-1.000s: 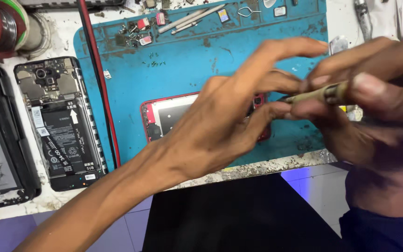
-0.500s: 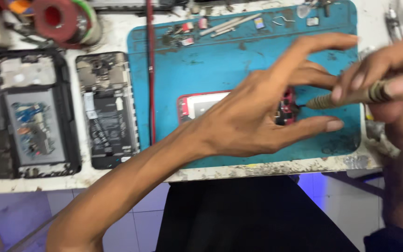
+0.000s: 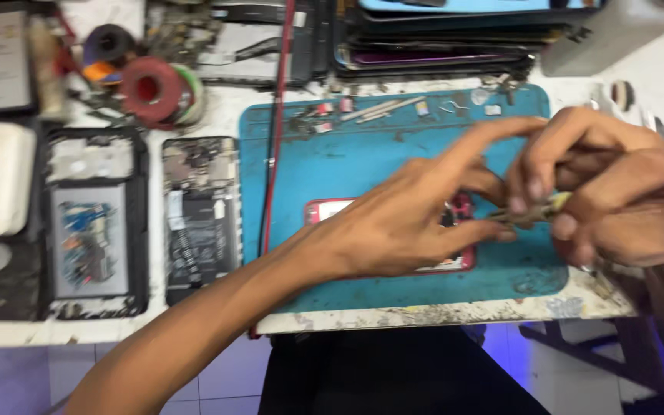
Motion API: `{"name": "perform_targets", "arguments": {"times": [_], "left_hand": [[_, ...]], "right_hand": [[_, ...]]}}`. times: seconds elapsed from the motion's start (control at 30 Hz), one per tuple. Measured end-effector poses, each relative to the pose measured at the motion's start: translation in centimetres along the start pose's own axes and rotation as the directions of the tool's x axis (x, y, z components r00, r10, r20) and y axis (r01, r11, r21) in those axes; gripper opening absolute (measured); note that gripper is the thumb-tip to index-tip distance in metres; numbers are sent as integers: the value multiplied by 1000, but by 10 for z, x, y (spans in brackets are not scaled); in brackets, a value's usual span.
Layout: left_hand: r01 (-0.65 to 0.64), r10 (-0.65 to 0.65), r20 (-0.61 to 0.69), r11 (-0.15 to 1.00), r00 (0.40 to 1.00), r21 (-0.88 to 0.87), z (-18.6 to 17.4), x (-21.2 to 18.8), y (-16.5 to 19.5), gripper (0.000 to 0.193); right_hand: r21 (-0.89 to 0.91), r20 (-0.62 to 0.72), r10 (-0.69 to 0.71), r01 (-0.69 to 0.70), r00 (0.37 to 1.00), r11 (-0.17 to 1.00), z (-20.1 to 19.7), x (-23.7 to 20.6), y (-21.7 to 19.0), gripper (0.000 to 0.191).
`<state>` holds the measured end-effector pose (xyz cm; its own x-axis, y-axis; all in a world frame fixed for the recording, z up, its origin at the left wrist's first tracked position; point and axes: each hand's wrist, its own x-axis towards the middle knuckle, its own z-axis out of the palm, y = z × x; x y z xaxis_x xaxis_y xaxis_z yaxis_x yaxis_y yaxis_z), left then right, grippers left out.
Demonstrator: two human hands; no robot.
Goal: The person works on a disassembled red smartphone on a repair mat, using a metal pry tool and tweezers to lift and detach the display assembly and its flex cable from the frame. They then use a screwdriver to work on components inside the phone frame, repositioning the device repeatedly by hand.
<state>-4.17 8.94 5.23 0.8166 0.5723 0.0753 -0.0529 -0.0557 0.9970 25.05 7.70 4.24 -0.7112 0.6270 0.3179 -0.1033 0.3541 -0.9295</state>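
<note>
— Both hands sit lower and closer together than a second ago, and more of the bench shows to the left.

— What grips what?

— Right hand (image 3: 616,204) pinches a thin tool (image 3: 528,214), its tip at the red-framed phone (image 3: 332,211) on the blue mat (image 3: 363,165). Left hand (image 3: 409,223) lies spread over that phone, fingers loosely open, pinning it rather than clasping.

— Which step?

— Probably working inside the phone's upper end. Any further move wants a steady tip and a firm hold-down; blur hides the contact point.
</note>
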Motion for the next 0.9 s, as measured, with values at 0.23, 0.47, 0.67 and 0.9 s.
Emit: {"name": "perform_targets", "arguments": {"times": [0.23, 0.47, 0.67, 0.9], "left_hand": [[-180, 193, -98, 975, 976, 130, 9, 21, -14, 76], [41, -27, -158, 995, 987, 88, 17, 26, -13, 75], [-275, 368, -76, 802, 926, 530, 8, 10, -40, 100], [-91, 126, -50, 890, 991, 447, 5, 0, -49, 100]], "right_hand": [[-28, -145, 32, -36, 989, 999, 4, 7, -10, 22], [-54, -232, 141, -158, 963, 986, 9, 8, -15, 31], [-29, -199, 104, -112, 974, 993, 15, 9, -4, 47], [-113, -31, 13, -17, 999, 993, 1, 0, 7, 29]]}}
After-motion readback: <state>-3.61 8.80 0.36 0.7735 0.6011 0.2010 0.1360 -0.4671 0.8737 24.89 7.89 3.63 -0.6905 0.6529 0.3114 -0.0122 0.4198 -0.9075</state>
